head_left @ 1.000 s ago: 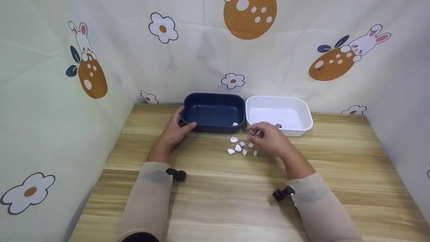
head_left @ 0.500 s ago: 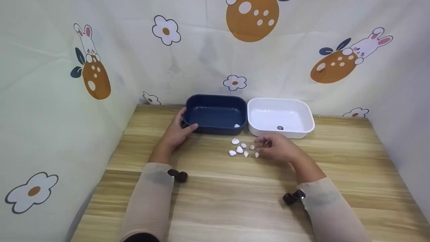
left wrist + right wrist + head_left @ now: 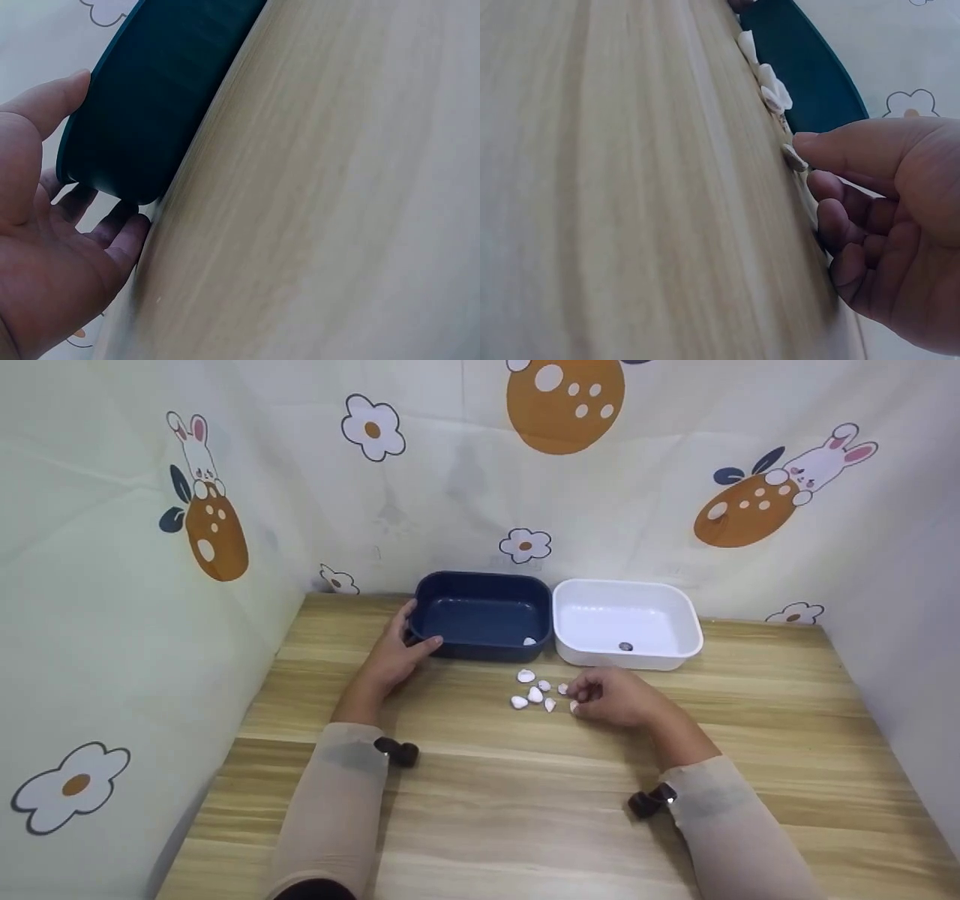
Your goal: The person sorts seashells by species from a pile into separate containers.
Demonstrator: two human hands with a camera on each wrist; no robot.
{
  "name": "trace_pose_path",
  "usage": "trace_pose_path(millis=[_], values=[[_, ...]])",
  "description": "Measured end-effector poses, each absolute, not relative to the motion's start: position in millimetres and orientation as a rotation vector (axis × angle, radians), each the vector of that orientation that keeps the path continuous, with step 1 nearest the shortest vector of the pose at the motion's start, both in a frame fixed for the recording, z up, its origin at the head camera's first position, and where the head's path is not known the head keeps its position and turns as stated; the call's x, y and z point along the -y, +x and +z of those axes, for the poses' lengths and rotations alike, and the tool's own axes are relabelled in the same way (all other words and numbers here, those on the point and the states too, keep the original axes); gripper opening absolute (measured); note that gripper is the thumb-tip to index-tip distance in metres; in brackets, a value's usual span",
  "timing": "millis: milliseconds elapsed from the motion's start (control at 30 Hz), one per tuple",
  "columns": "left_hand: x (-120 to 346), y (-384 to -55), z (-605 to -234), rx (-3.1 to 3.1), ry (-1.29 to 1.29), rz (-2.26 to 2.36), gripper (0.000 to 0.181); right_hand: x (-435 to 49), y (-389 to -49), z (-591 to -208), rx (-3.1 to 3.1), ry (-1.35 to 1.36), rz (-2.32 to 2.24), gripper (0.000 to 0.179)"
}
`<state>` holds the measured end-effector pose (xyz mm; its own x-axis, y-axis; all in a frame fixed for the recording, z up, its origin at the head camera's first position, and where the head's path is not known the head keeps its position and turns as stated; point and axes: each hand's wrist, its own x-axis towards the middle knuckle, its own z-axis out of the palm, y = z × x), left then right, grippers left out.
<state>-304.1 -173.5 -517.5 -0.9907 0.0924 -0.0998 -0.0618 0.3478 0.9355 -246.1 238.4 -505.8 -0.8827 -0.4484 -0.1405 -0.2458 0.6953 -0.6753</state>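
Note:
My left hand (image 3: 391,657) holds the left end of a dark blue basin (image 3: 480,651), thumb at its front rim and fingers along its side. Inside that basin lies one white seashell (image 3: 529,641). Several white seashells (image 3: 535,694) are scattered on the table in front of it. My right hand (image 3: 616,697) is down at the right edge of these shells, with a gap between thumb and forefinger. In the right wrist view, the thumb tip is against a small shell (image 3: 793,157), with the other fingers loosely bent below.
A white basin (image 3: 628,658) stands right beside the blue one, with a small dark shell (image 3: 625,646) inside. Both are at the back of the wooden table (image 3: 495,810), before a printed cloth backdrop (image 3: 450,495).
My right hand has drawn back from the white basin's front and lowered beside the rightmost shells. The left hand stays on the blue basin. The head view shifts slightly.

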Motion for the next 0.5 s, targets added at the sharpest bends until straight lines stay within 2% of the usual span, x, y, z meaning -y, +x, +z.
trace_pose_path(millis=[500], values=[[172.7, -303.4, -518.1, -2.421, 0.058, 1.792, 0.098, -237.0, -243.2, -502.7, -2.605, -0.579, -0.940, 0.017]])
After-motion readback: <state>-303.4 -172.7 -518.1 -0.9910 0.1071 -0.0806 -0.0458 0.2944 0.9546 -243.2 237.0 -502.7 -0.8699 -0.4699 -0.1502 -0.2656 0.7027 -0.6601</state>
